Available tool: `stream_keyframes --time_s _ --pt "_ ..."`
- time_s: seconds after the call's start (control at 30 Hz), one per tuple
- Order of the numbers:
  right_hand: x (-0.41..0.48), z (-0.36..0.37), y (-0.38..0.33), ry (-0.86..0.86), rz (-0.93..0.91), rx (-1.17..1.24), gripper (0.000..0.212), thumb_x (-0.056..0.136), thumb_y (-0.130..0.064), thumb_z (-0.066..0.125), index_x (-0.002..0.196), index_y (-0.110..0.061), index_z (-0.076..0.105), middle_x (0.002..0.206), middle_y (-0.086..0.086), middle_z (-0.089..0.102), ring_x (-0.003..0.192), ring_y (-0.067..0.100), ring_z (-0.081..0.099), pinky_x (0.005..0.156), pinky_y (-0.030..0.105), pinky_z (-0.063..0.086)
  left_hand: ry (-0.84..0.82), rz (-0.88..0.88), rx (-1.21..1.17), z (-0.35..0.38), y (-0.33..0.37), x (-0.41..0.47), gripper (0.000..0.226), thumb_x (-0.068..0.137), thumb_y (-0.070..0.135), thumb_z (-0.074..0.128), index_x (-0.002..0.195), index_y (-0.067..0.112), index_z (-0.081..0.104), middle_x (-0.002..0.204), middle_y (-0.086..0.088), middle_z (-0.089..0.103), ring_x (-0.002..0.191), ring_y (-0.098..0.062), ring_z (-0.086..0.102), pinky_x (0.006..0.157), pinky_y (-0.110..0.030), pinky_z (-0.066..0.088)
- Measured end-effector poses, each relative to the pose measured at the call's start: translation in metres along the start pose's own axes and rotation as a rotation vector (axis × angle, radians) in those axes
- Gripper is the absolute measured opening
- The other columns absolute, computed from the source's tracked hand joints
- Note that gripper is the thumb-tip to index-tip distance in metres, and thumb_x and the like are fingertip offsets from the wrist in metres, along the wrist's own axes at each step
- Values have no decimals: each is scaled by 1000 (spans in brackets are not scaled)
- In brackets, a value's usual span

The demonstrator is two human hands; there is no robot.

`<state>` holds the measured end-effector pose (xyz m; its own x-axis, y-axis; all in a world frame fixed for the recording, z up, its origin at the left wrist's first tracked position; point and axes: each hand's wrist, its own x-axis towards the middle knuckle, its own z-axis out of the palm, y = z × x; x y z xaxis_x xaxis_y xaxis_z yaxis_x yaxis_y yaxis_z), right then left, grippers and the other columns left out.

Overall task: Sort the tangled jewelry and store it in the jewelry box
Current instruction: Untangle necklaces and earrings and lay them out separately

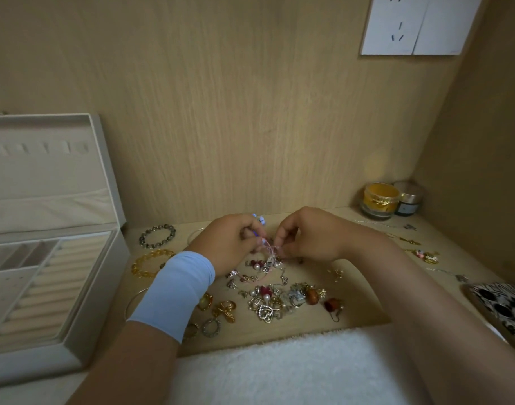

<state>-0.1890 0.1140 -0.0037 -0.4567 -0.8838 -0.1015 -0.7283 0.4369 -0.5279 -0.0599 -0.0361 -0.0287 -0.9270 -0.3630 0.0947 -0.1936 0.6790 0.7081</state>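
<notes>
The jewelry box [101,290] sat on the counter [367,287] at nine o'clock from my hands, with its lid [45,171] standing up. Inside it I could see soft rolls [45,287] in rows and some small slots.

Near the box, at ten o'clock, lay a dark bead bracelet [157,235]. A yellow bead bracelet [151,263] lay close by it. A thin silver bangle [132,302] peeked out from under my left arm, which wore a light blue wrist band [174,293].

My left grip [230,244] was closed on a knot of pink string [269,251] and tiny charms. Its fingers were curled, and some blue beads [258,219] poked out by the fingertips. My right grip [309,235] pinched the same knot from the three o'clock side, so both grips met in the middle. Red beads and pearls [255,264] lay right under the knot.

At six o'clock from my hands lay the big pile of tangled jewelry [279,302]. It had a sparkly heart charm [265,312] in it. A gold bow [225,311] lay at the pile's nine o'clock and brown bead earrings [312,296] at its three o'clock. A white fluffy cloth [279,369] lay at the near edge.

Far off at two o'clock, in the corner, stood a gold jar [379,200] beside a small dark jar [409,198]. At four o'clock lay a phone [502,308] in a black and white case.
</notes>
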Motion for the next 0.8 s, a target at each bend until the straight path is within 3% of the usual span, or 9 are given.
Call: stream_keyframes --time_s 0.1,0.23,0.3,0.37,0.43,0.5,0.6,0.7,0.8 --pt "-3 -4 -1 15 1 104 7 88 -18 74 87 -25 75 76 -13 68 60 -10 58 60 8 42 38 31 -32 -2 -1 -1 16 92 17 63 86 30 58 80 5 71 74 -16 66 74 -32 52" --pt "-7 -5 -5 -5 5 306 12 94 -7 64 89 -15 71 78 -1 70 53 2 62 56 19 48 58 62 -38 -4 -1 -1 27 92 8 59 77 31 63 77 12 66 65 1 58 69 -24 43" --pt "-7 -5 -6 0 10 366 9 95 -5 63 94 -9 71 77 3 70 52 7 63 50 17 45 88 57 -24 -5 0 0 30 92 11 61 74 33 67 84 17 63 74 2 57 73 -26 45" --pt "-7 -6 -7 -5 28 403 8 95 -6 64 99 -6 71 82 9 73 53 13 63 45 15 41 93 59 4 -6 1 1 32 90 13 63 71 37 70 99 15 61 91 -5 59 87 -31 48" --pt "-7 -6 -7 -11 42 412 9 94 -9 65 100 -6 71 90 14 75 56 16 63 43 17 38 51 35 45 -6 3 0 24 87 20 66 72 38 72 107 14 58 100 -7 57 95 -33 47" --pt "-7 -6 -7 -12 49 425 8 94 -11 67 99 -8 71 89 11 76 56 16 63 43 18 38 2 -21 120 -5 6 -1 7 81 37 72 74 37 72 107 17 54 99 -5 56 95 -34 47" --pt "-8 -6 -8 -2 53 420 5 93 -13 67 95 -11 71 83 7 76 57 16 62 43 18 38 -45 -46 209 1 8 -1 16 75 53 76 76 38 70 101 19 53 96 -4 54 87 -29 45" --pt "-8 -7 -8 -9 56 438 6 93 -11 66 95 -10 71 92 13 76 56 16 62 42 17 37 -36 -44 77 3 7 0 8 82 36 77 80 33 70 86 18 64 81 -3 60 82 -26 47" --pt "-8 -8 -6 -9 71 436 10 94 -12 65 100 -7 70 93 12 76 56 15 62 43 18 35 -35 -72 -87 1 4 0 7 85 24 75 83 28 69 82 10 73 82 -9 69 90 -31 53"
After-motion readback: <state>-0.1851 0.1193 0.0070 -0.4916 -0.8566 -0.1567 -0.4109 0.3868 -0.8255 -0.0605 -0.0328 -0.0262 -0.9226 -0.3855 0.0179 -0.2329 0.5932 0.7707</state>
